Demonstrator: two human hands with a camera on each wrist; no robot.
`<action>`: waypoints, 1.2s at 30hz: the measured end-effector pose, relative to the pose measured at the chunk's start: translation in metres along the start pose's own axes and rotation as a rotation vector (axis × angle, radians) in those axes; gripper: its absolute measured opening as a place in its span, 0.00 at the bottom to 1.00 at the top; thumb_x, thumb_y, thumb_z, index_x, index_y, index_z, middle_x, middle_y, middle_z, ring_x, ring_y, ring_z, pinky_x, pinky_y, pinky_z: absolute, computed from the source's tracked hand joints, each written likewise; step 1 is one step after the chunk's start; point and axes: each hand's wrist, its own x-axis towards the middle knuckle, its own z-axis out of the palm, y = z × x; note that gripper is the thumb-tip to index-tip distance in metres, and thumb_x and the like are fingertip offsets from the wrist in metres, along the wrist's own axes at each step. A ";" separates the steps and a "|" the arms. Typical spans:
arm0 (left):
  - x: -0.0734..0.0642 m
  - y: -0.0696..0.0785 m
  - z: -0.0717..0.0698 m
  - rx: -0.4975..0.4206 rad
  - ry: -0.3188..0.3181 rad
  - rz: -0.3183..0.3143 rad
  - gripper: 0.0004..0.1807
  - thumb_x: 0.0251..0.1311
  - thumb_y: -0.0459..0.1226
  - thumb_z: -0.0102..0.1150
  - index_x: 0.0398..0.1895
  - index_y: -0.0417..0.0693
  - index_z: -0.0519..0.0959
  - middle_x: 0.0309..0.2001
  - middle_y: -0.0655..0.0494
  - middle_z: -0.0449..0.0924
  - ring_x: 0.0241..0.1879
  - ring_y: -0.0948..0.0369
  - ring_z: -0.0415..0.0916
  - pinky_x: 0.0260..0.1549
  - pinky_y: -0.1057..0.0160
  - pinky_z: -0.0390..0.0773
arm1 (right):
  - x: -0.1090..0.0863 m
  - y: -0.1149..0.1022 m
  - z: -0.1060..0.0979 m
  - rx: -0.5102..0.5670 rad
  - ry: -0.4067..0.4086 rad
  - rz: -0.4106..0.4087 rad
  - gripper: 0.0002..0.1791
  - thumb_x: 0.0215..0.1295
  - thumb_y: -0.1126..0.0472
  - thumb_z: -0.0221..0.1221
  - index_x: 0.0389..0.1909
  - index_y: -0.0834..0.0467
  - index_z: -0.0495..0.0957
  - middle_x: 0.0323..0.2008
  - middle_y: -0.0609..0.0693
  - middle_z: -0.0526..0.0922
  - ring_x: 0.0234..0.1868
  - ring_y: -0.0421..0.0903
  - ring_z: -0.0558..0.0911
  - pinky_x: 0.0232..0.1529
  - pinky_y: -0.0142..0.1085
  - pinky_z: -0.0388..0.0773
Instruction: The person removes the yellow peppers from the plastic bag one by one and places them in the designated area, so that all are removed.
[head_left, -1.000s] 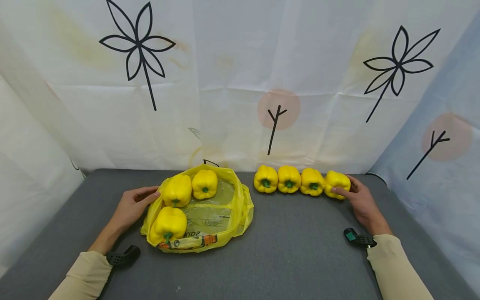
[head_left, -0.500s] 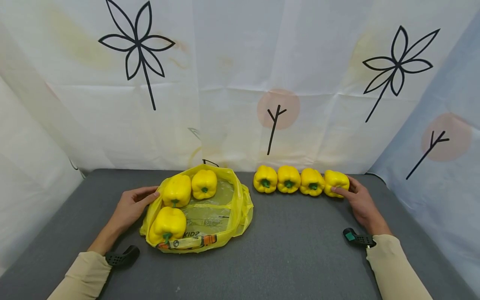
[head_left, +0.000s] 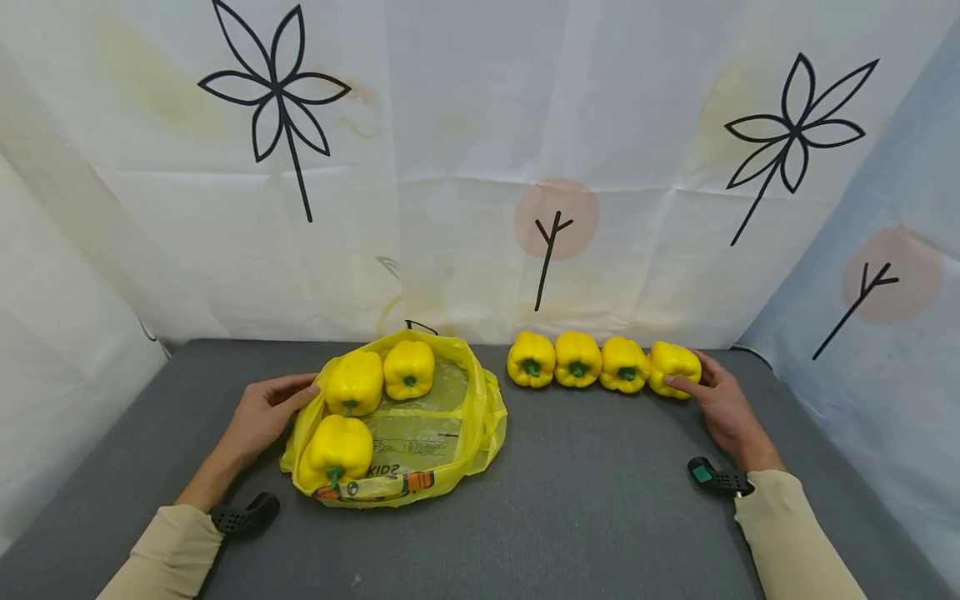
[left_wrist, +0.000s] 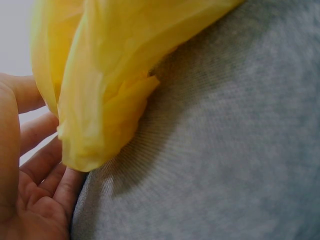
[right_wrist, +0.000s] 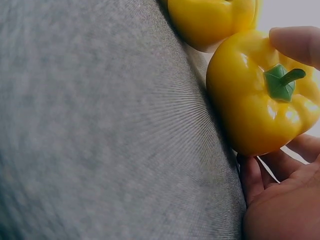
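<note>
A yellow plastic bag (head_left: 480, 425) lies wide-mouthed on the table, with three yellow bell peppers inside along its left part. My left hand (head_left: 264, 414) holds the bag's left rim between thumb and fingers. In the left wrist view the yellow plastic (left_wrist: 100, 100) hides the fingertips of that hand (left_wrist: 42, 195). On the right, my right hand (head_left: 726, 408) grips the end bell pepper (head_left: 671, 367) of a row, thumb at the front and fingers at its right side. The right wrist view shows this pepper (right_wrist: 250, 100) with its green stem facing the thumb; it rests on the table.
Three more yellow bell peppers, among them the middle one (head_left: 577, 359), stand in line left of the gripped pepper, near the back edge. A grey cloth covers the table (head_left: 570, 500). White printed curtains (head_left: 465, 167) hang behind and at both sides.
The gripped bell pepper shifts by only a few pixels, with the right hand staying on it. Bag, left hand and the remaining peppers look the same.
</note>
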 end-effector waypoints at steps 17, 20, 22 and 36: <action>0.001 -0.001 0.000 0.005 -0.001 -0.008 0.26 0.76 0.46 0.55 0.67 0.37 0.75 0.61 0.38 0.78 0.49 0.83 0.70 0.45 0.78 0.74 | -0.002 0.003 -0.002 -0.051 -0.009 -0.050 0.48 0.74 0.52 0.61 0.80 0.65 0.44 0.72 0.64 0.57 0.58 0.39 0.66 0.51 0.24 0.68; 0.001 -0.001 0.000 0.000 0.003 -0.005 0.26 0.76 0.46 0.56 0.67 0.37 0.76 0.61 0.38 0.78 0.48 0.83 0.70 0.45 0.78 0.74 | -0.002 0.003 -0.002 -0.051 -0.018 -0.056 0.48 0.74 0.52 0.61 0.80 0.66 0.44 0.73 0.65 0.57 0.61 0.43 0.66 0.53 0.26 0.67; 0.000 -0.001 0.001 0.000 0.007 0.000 0.26 0.76 0.46 0.56 0.67 0.36 0.76 0.61 0.38 0.78 0.48 0.83 0.70 0.45 0.78 0.74 | -0.002 0.003 -0.002 -0.053 -0.022 -0.056 0.47 0.74 0.51 0.61 0.80 0.65 0.43 0.73 0.65 0.56 0.62 0.45 0.65 0.54 0.28 0.67; 0.001 -0.001 0.000 0.012 0.004 -0.001 0.26 0.76 0.46 0.55 0.67 0.37 0.76 0.61 0.39 0.78 0.49 0.83 0.70 0.45 0.78 0.74 | -0.001 0.004 -0.002 -0.052 -0.026 -0.049 0.49 0.74 0.51 0.61 0.81 0.64 0.42 0.74 0.65 0.55 0.65 0.48 0.64 0.61 0.37 0.66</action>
